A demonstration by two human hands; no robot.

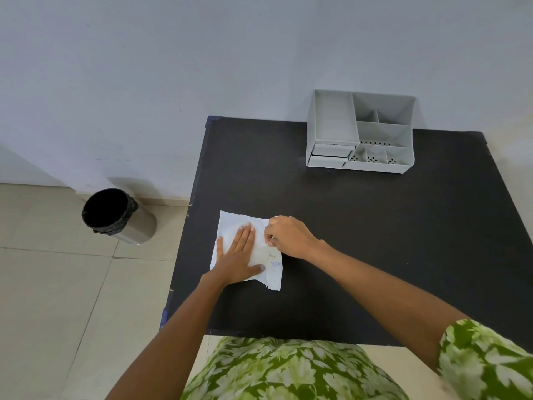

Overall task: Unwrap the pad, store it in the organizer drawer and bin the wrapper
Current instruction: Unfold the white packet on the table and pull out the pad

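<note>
the wrapped pad [248, 249] lies on the black table [360, 226], well in front of the grey organizer [360, 131]. left hand [238, 259] presses flat, open, on it; right hand [288, 236] pinches its wrapper edge. the bin [115, 216] stands on the floor left of the organizer.

White wrapper [230, 223], black table [346, 226]

Soft even daylight, faint shadows, sharp focus, wide-angle bending at the edges
</note>
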